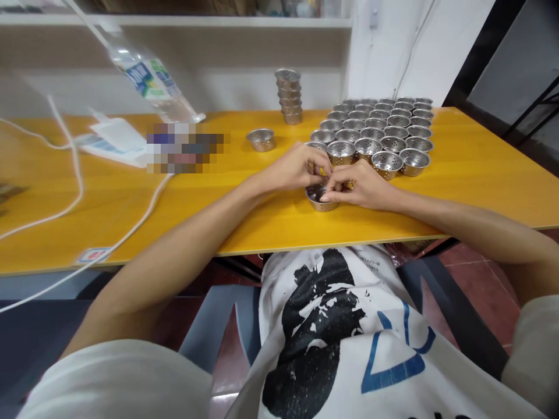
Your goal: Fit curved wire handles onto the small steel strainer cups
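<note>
A small perforated metal strainer cup (pixel 322 205) stands on the yellow table, close to its front edge. My left hand (pixel 301 166) has its fingers curled down over the far left rim of this cup. From the right, my right hand (pixel 360 185) is closed at the cup's right rim, with the thumb reaching over its inside. The fingertips of both hands nearly meet, and whether something small lies between them is hidden. Just behind my hands, several like cups (pixel 386 165) stand in close rows, their open tops upward.
A single metal cup (pixel 261 140) sits left of a tall stack of cups (pixel 289 98). At the left are a tilted plastic bottle (pixel 151 81), a white box-like object (pixel 117 139) and a white cable (pixel 151 206). A shelf (pixel 218 23) runs along the back.
</note>
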`<control>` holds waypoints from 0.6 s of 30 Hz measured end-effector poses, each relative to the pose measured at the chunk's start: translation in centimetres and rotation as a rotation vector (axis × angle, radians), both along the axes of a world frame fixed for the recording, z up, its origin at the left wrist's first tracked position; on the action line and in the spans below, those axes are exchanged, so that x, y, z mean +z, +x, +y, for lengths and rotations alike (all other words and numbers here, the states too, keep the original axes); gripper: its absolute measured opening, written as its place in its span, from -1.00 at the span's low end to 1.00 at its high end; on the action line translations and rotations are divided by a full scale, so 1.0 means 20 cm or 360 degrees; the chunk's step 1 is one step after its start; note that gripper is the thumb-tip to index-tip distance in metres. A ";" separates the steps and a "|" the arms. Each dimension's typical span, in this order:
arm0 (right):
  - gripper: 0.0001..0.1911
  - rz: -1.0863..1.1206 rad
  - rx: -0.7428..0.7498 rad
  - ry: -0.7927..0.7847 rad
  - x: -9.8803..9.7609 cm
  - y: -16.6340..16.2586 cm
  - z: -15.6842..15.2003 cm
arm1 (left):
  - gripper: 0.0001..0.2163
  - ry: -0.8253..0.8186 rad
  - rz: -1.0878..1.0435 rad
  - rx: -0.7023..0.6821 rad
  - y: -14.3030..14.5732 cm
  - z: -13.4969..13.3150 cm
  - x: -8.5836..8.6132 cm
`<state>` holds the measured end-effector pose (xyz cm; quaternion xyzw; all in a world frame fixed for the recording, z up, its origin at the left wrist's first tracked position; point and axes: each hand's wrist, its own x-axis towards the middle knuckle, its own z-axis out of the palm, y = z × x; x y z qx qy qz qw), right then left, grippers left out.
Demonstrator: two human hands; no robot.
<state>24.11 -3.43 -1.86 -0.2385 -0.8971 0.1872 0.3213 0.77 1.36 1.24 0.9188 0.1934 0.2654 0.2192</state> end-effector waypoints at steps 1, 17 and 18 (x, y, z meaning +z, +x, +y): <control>-0.55 -0.0011 -0.0003 -0.0017 0.01 0.00 0.00 | -0.89 0.0004 -0.0007 -0.0005 0.00 0.00 0.00; -0.64 0.0196 -0.0308 0.0144 0.03 0.09 0.05 | -0.88 0.0024 0.0123 -0.0013 -0.06 0.09 -0.01; -0.66 0.0194 -0.0423 0.0236 0.03 0.11 0.06 | -0.88 0.0002 0.0119 -0.0025 -0.07 0.10 0.00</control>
